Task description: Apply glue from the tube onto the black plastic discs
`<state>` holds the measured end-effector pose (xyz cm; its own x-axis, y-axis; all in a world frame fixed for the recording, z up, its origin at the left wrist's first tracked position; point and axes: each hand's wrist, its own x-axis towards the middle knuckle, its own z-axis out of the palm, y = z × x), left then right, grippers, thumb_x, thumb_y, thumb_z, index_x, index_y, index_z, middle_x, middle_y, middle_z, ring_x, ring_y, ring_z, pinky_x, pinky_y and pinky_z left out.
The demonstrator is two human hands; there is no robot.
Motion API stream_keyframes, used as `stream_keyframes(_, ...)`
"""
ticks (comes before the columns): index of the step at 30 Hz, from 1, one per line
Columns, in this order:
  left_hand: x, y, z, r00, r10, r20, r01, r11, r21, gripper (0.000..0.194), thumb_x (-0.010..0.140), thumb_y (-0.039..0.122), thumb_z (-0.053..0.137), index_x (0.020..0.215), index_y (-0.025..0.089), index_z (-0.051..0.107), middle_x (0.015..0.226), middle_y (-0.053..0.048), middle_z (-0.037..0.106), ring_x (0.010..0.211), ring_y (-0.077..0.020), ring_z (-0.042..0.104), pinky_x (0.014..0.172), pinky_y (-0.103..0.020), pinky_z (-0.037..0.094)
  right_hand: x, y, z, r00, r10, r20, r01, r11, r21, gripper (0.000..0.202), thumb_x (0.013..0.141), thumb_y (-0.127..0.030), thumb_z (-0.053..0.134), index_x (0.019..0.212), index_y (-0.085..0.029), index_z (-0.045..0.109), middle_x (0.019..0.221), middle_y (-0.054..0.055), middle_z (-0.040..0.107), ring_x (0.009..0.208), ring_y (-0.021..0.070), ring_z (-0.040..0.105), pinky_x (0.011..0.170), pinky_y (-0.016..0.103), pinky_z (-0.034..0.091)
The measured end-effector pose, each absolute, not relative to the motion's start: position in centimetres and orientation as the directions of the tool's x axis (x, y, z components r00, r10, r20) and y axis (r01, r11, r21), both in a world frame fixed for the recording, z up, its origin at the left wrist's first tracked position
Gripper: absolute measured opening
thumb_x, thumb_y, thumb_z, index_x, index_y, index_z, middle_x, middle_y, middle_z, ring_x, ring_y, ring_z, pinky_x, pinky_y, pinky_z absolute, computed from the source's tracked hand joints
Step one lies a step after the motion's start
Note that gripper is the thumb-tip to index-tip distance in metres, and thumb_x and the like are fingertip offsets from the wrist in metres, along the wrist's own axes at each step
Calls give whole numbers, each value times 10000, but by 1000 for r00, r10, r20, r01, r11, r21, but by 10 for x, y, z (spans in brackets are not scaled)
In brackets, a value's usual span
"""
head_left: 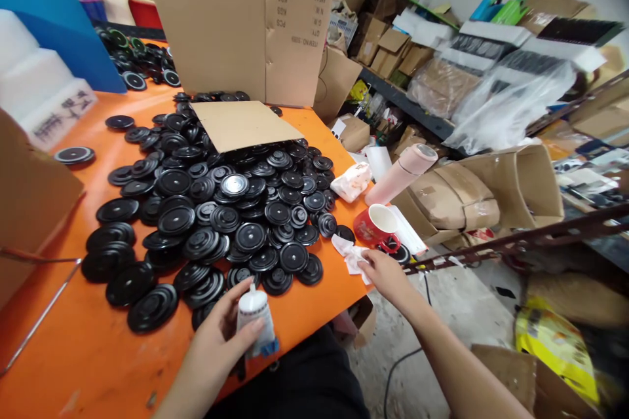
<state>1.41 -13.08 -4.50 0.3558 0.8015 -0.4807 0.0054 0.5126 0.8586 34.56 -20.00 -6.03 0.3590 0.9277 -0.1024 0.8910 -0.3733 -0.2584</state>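
Observation:
Near the front edge of the orange table (314, 301), my left hand (228, 330) is wrapped around a white tube (254, 314) with a pointed nozzle on top and blue print low down. The tube stands nearly upright. To the right, my right hand (381, 270) pinches a crumpled white tissue (351, 254) at the table's edge. Just behind that hand is a red mug (377, 226) with a pale inside. A large heap of black round discs (250, 236) covers the middle of the table, and one disc (234, 184) shines silver on top.
A flat cardboard sheet (246, 126) rests on the heap, before a tall cardboard box (221, 19). A pink bottle (403, 173) and a tissue pack (352, 181) stand along the right edge. A bent metal rod (44, 321) lies left. Cartons (442, 196) crowd the right side.

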Motion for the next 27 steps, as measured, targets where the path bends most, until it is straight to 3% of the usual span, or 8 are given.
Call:
stream_keyframes(4,3,-126,-58,335,815,-473,56,483,874,720,614,417,724,1246,179,474,1252,-122,556,1108,-269,543,890,-342,476,344,-201,-56,340,935,-103,896,-355,-266,231,851,-281,451,902,-152,636,863,90,651,821,218,607,737,327,444)
stream_keyframes(7,3,-129,-58,332,821,-464,72,468,881,632,610,396,724,1179,188,544,1223,-111,581,1093,-283,552,916,-379,458,337,-206,-48,285,958,2,923,-274,-270,225,855,-283,457,911,-157,635,913,106,621,886,231,584,803,361,443)
stream_keyframes(11,7,-132,-45,481,711,-513,55,560,827,547,538,404,778,1018,177,646,1011,-99,683,939,-286,621,838,-393,494,314,-210,-37,198,953,230,947,-124,-298,153,832,-269,515,875,-178,630,1132,135,563,1051,266,532,909,421,412)
stream_keyframes(14,11,-133,-37,648,599,-470,17,606,796,578,527,434,784,1031,182,657,1001,-111,679,928,-306,620,826,-444,489,281,-206,-33,189,942,279,914,-66,-400,107,835,-251,529,879,-198,611,1095,108,596,1026,242,555,890,404,436)
stream_keyframes(16,15,-133,-35,724,584,-367,-19,548,836,558,540,428,780,1034,193,670,1217,-135,576,1094,-336,537,923,-468,426,253,-200,-30,197,937,289,865,-27,-502,88,835,-237,535,876,-205,607,1035,94,616,979,221,578,852,374,461)
stream_keyframes(18,20,-134,-34,729,625,-280,-62,468,882,486,561,404,774,1002,216,692,1446,-98,327,1264,-346,369,1015,-448,338,226,-194,-28,197,943,267,780,15,-626,68,833,-222,544,859,-212,605,1013,81,618,956,198,588,826,337,475)
stream_keyframes(20,23,-136,-34,695,664,-275,-92,462,882,454,569,394,772,988,235,701,1510,-52,168,1312,-348,285,1032,-430,317,203,-189,-25,188,957,221,668,40,-743,40,825,-209,558,823,-215,598,987,65,621,929,178,595,803,307,482)
stream_keyframes(27,20,-136,-33,644,709,-288,-163,495,853,490,567,402,770,1011,211,696,1301,-114,480,1172,-349,460,953,-428,403,173,-172,-30,172,968,184,470,84,-879,71,795,-171,576,733,-204,584,820,34,601,777,153,587,683,273,489)
